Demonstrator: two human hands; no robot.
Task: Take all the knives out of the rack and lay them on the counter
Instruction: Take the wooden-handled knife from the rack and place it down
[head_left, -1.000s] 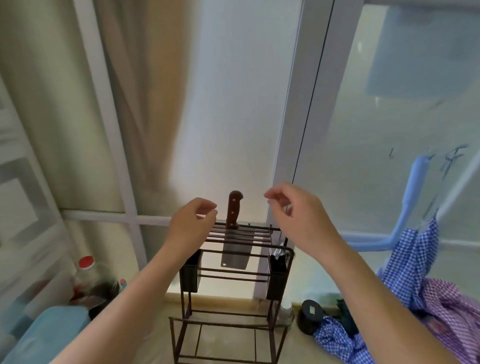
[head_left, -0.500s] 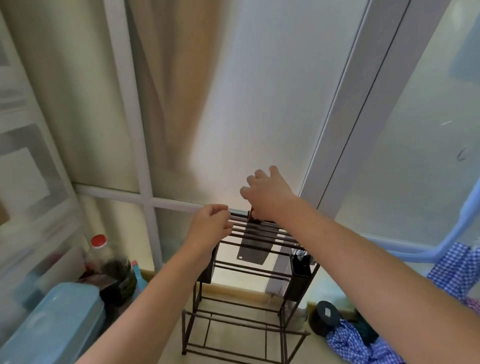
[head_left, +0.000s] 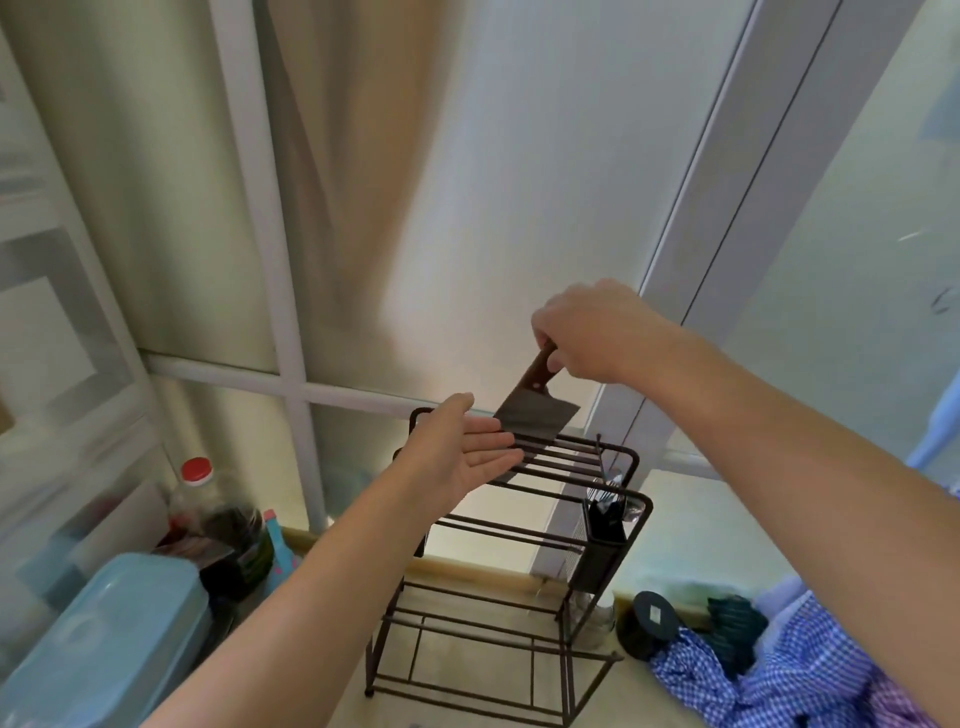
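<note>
A: Where is the knife?

B: The steel cleaver with the dark brown wooden handle (head_left: 535, 410) hangs from the right hand (head_left: 592, 332), whose fingers are curled tight round the top of the handle. The broad blade points down and tilts toward the left hand, its lower part still among the top bars of the dark brown metal wire rack (head_left: 519, 525).

A: And the left hand?

B: The left hand (head_left: 462, 447) is spread flat, palm turned toward the blade, fingers straight and together. It grips nothing. Its fingertips lie at the near face of the blade; whether they touch it I cannot tell.

A: What lies around the hands?

B: Below the right forearm, a black holder (head_left: 605, 525) hooked on the rack's side carries some utensils, too small to make out. Farther below that arm, blue checked cloth (head_left: 779, 670) is heaped beside a round black lid (head_left: 649, 621). Below the left forearm stand a red-capped clear plastic bottle of dark liquid (head_left: 208, 504) and a pale blue plastic container (head_left: 104, 639).
</note>
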